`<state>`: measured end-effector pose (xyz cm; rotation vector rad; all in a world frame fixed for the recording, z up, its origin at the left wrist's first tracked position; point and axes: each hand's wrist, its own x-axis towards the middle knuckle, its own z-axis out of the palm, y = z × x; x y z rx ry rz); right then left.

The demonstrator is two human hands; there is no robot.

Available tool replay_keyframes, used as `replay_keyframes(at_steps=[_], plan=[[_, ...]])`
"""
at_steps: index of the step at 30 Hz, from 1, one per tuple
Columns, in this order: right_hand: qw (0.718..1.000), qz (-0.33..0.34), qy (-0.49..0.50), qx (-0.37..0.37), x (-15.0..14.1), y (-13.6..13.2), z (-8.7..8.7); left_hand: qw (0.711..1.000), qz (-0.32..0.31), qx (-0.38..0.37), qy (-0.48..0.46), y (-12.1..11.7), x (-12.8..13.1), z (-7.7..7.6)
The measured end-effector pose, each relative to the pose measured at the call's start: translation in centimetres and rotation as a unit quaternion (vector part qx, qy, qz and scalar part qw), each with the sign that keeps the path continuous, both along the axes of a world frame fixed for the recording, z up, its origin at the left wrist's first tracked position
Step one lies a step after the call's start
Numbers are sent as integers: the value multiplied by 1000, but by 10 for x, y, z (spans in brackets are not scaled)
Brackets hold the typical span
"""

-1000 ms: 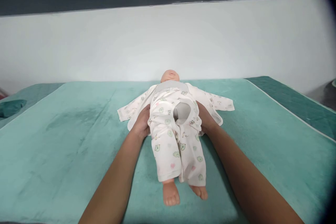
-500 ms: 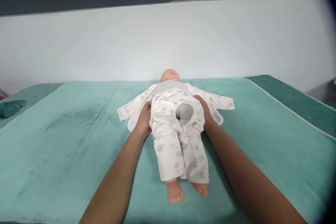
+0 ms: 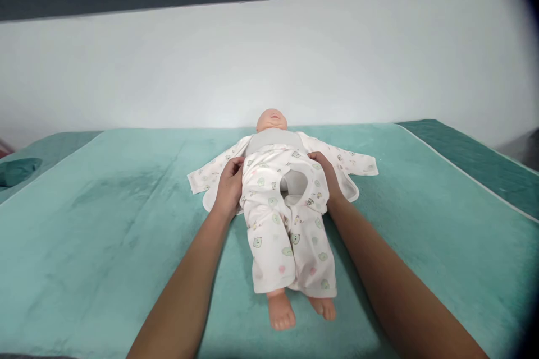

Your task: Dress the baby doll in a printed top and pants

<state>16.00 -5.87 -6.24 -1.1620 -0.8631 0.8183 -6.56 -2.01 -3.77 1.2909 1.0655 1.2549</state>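
Observation:
A baby doll (image 3: 273, 120) lies on its back on a teal blanket (image 3: 105, 224), feet toward me. It wears white printed trousers (image 3: 288, 235) with an open crotch, and a matching printed top (image 3: 349, 165) lies spread open under it. My left hand (image 3: 229, 186) grips the trousers' waist at the doll's left side in view. On the other side, my right hand (image 3: 325, 175) grips the same waistband. Both hands have fingers curled round the fabric. The doll's bare feet (image 3: 281, 311) stick out of the trouser legs.
A white wall (image 3: 269, 61) rises behind the bed. A darker green cover (image 3: 475, 162) shows at the right edge, and a dark green bundle (image 3: 19, 171) lies at the far left.
Both hands have slid up the doll's sides toward its chest, taking the trouser waistband higher. The trouser legs have ridden up and the feet show a little more.

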Motion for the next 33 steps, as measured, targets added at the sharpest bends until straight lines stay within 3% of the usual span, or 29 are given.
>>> replay_keyframes(at_steps=[5, 10, 16, 19, 22, 25, 30, 33], plan=[[998, 0, -48, 36, 6, -1, 1, 997, 6, 46, 56, 6, -3, 3], [987, 75, -139, 26, 18, 0, 18, 972, -58, 167, 154, 20, -2, 25], [933, 200, -295, 56, 34, 16, 38, 924, -141, 190, 301, 30, -1, 52], [913, 169, -367, 60, 34, 22, 40, 907, -137, 195, 348, 29, 0, 57], [905, 160, -387, 74, 28, 24, 41, 904, -120, 195, 360, 32, 4, 57], [915, 164, -361, 71, 21, 31, 44, 913, -57, 188, 357, 41, 11, 52], [890, 28, -455, 17, 14, 62, 55, 931, 48, 175, 316, 70, 24, 36], [896, 10, -445, -3, 8, 83, 57, 942, 88, 137, 295, 83, 28, 26]])
